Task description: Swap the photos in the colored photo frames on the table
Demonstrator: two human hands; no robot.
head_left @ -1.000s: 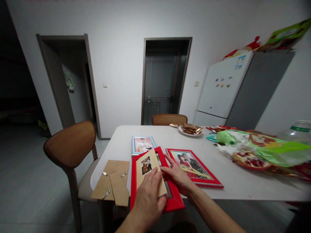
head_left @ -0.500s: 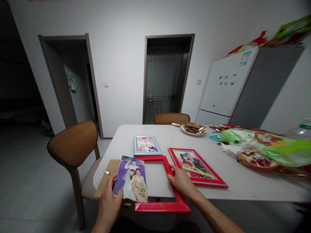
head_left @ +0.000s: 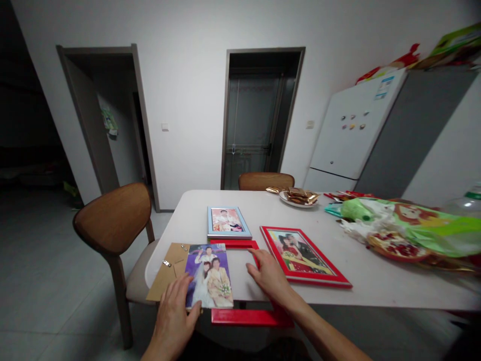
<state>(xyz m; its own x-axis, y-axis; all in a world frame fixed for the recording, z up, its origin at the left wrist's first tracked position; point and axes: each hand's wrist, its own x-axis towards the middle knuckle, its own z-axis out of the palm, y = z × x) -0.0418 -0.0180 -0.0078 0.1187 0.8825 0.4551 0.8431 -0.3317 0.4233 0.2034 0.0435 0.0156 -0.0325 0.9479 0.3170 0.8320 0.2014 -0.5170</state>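
From where I stand, the photo (head_left: 216, 288) with the purple background is face up between the person's two hands, much nearer the left. The left grip (head_left: 173, 310) has its fingers over the photo's left edge and its thumb at the lower edge, loosely spread (whether it pinches or merely rests there, I can't tell). The photo covers part of the brown board (head_left: 168, 271) and hides the left side of the bare red frame (head_left: 240, 317), whose lower bar juts past the near edge of the worktop (head_left: 190, 210).

The right grip (head_left: 272, 276) is well apart from the photo, over the right side of that bare frame, thumb and fingers parted, with nothing pinched between them. Just beyond sits a blue frame (head_left: 230, 235), and right of the hand a red picture frame (head_left: 315, 282) lies face up.
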